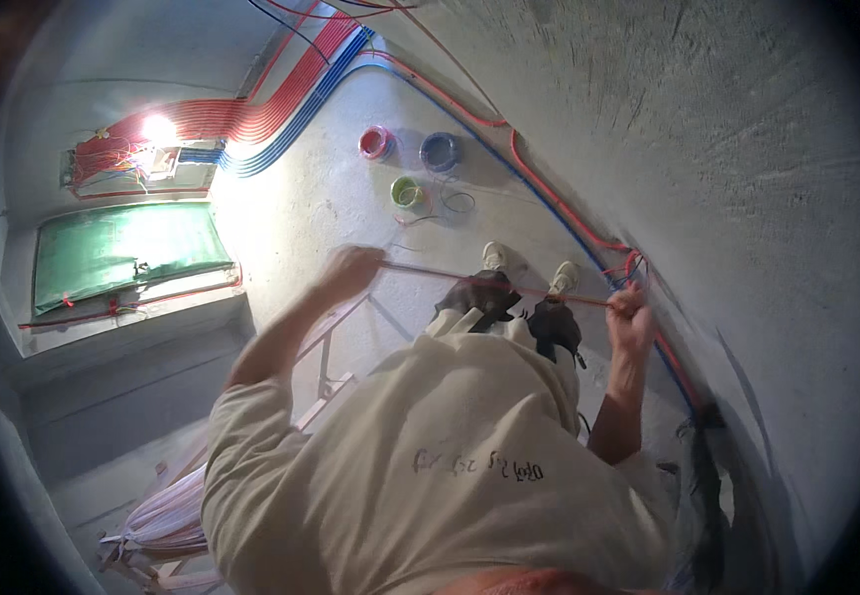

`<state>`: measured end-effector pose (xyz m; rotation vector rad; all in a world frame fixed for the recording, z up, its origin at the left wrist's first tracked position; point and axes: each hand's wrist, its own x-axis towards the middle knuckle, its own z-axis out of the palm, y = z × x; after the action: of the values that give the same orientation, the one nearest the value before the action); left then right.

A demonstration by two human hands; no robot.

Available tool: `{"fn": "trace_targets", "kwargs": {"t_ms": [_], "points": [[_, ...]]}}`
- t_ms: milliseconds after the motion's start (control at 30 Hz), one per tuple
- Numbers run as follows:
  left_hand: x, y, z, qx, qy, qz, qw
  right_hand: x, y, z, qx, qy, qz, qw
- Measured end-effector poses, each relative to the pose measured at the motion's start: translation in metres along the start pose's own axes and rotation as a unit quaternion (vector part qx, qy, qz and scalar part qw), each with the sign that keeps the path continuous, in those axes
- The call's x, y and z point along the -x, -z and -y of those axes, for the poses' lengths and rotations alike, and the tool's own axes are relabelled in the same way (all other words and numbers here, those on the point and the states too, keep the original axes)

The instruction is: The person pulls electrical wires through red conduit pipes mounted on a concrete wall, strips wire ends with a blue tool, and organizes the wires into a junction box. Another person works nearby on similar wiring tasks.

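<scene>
My left hand [355, 268] is out to the left at waist height, its fingers closed round one end of a thin reddish-brown strand [519, 288]. The strand runs almost straight across the front of my body, sloping down a little to the right. At its other end my right hand [629, 307] is closed on it, near the wall with the red and blue conduits. Whether the strand is one wire, several, or a thin rod, I cannot tell. Below it are my dark trousers and light shoes [494, 256].
Coils of pink wire [375, 143], blue wire [440, 152] and green wire [407, 192] lie ahead on the floor. Red and blue conduits [291, 119] curve toward a lit wiring box [159, 161]. Left are a green-covered panel [132, 253], a wooden frame [326, 362] and a pale bundle [167, 511].
</scene>
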<state>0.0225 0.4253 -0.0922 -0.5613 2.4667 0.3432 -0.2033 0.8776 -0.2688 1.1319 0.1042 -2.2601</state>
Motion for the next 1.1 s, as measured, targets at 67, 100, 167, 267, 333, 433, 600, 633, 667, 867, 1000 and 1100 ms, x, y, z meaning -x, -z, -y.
{"fn": "trace_targets", "kwargs": {"t_ms": [67,100,167,267,333,433,600,633,667,867,1000,1100], "points": [[0.011,0.009,0.069,-0.027,0.032,-0.105,0.994,-0.073,0.062,0.039,0.002,0.035,-0.034,0.999],[0.015,0.022,0.073,-0.049,0.066,-0.082,0.993,-0.108,0.092,0.059,0.004,0.054,-0.050,0.997],[0.025,0.038,0.047,-0.060,0.036,-0.097,0.993,-0.131,0.098,0.049,-0.001,0.066,-0.096,0.993],[0.049,0.047,-0.003,-0.020,-0.023,-0.164,0.986,-0.123,0.081,0.014,0.010,0.073,-0.119,0.990],[0.082,0.069,-0.041,-0.003,-0.072,-0.157,0.985,-0.044,0.028,-0.023,0.048,0.064,-0.070,0.994],[0.109,0.080,-0.063,-0.041,-0.169,-0.107,0.979,0.020,-0.005,-0.031,0.110,0.059,-0.053,0.991],[0.106,0.069,-0.095,0.042,-0.094,0.070,0.992,-0.090,0.103,0.047,0.085,0.043,-0.066,0.993],[0.095,0.056,-0.105,0.057,-0.137,0.078,0.986,-0.126,0.121,0.053,0.112,0.056,-0.078,0.989],[0.085,0.044,-0.120,0.104,-0.186,0.032,0.976,-0.169,0.157,0.068,0.059,0.032,-0.080,0.994],[0.074,0.034,-0.173,0.053,-0.155,0.099,0.981,-0.010,0.012,-0.028,0.054,0.038,0.044,0.997],[0.082,0.047,-0.165,0.029,-0.080,0.143,0.986,-0.004,0.021,-0.025,0.048,0.000,-0.018,0.999],[0.069,0.031,-0.170,0.051,-0.101,0.105,0.988,-0.048,0.071,0.028,0.101,0.063,-0.067,0.991]]}}
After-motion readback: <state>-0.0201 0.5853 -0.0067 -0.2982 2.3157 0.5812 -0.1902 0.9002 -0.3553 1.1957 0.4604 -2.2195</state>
